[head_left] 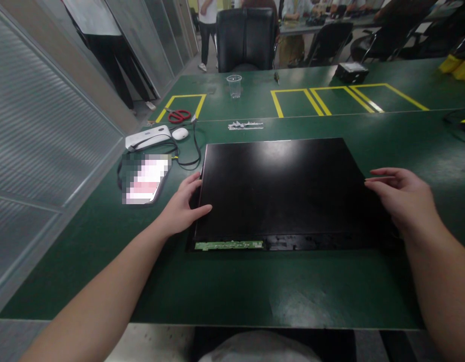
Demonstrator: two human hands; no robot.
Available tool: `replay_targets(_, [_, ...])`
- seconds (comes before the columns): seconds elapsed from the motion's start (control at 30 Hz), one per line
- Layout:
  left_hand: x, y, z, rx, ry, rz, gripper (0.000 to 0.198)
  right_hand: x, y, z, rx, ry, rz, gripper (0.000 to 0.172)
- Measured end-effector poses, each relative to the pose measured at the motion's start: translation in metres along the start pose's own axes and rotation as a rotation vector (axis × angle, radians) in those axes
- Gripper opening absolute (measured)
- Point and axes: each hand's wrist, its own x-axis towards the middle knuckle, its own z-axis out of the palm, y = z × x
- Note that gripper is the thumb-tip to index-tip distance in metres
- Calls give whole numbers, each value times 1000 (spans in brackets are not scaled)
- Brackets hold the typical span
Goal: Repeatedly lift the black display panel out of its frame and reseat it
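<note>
A flat black display panel lies on the green table, with a narrow green circuit board strip along the left part of its near edge. My left hand grips the panel's left edge, its thumb over the top surface and its fingers along the side. At the right edge, my right hand has thumb and fingertips pinched together on the panel's rim. The near right corner is dark and hard to make out.
Left of the panel are a phone with a blurred screen, black cables, a white device, a white mouse and red scissors. Beyond it are white scraps, a plastic cup, a screwdriver and a black box.
</note>
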Motion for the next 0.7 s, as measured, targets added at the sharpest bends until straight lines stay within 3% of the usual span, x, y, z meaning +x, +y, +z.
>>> replay_targets(0.7, [1,5,5,71,18,-19,68,2,3,-2,-73,-25,-27,44])
